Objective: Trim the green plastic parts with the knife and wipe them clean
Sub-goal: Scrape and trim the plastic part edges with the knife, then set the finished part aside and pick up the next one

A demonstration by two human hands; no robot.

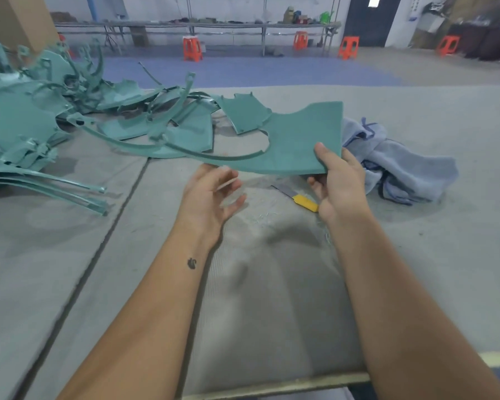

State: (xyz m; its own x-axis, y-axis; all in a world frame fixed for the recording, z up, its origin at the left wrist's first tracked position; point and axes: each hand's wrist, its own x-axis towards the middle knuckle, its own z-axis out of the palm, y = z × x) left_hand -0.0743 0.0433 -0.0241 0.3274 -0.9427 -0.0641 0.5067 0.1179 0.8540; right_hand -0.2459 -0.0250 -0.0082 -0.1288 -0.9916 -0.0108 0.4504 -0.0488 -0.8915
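While the right hand (337,186) pinched the near right corner of a green plastic part (298,140), thumb on top and fingers underneath, the flat panel hung tilted above the grey table (272,284), its thin curved arm reaching left. The left hand (211,197) sat just below that arm's near edge with fingers loosely spread and blurred; whether they touched the plastic could not be told.

Directly under the held part lay the knife (296,197), blade pointing left and away, its yellow handle partly hidden behind the right hand. Pale shavings (260,216) were scattered beside it. A crumpled blue cloth (401,171) lay just right of the right hand, its left edge covered by the panel. The heap of green parts (55,116) filled the table's far left and ran out of the picture on that side.

The near half of the table, between and around the forearms, was bare felt, crossed by a dark seam (98,249) on the left. The table's front edge (272,386) showed at the bottom. Beyond the far edge, orange stools (191,49) and a long bench (197,24) looked soft and indistinct.
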